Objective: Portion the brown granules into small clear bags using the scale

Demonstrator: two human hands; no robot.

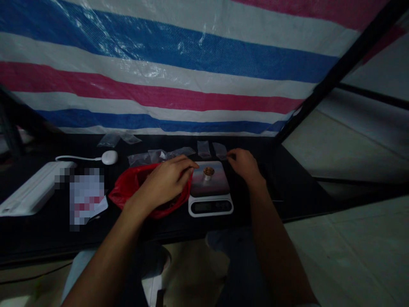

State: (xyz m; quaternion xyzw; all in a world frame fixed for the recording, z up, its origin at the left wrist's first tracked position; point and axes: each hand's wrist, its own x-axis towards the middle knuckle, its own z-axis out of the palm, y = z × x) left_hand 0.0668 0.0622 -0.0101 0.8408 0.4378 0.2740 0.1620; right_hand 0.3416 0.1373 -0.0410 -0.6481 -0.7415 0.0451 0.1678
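Cup (207, 177) stands between left grip (168, 179) and right grip (245, 166).

Between left fingers (182, 161) and right fingers (232, 152): one white silver-topped scale (211, 188), one small round metal cup (208, 172). Below left fingers: one red plastic bag (125, 187). Near right fingers: two clear plastic pouches (220, 150).

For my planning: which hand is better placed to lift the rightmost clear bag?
Probably the right hand: its fingertips are at the clear bag; the left hand is over the red bag.
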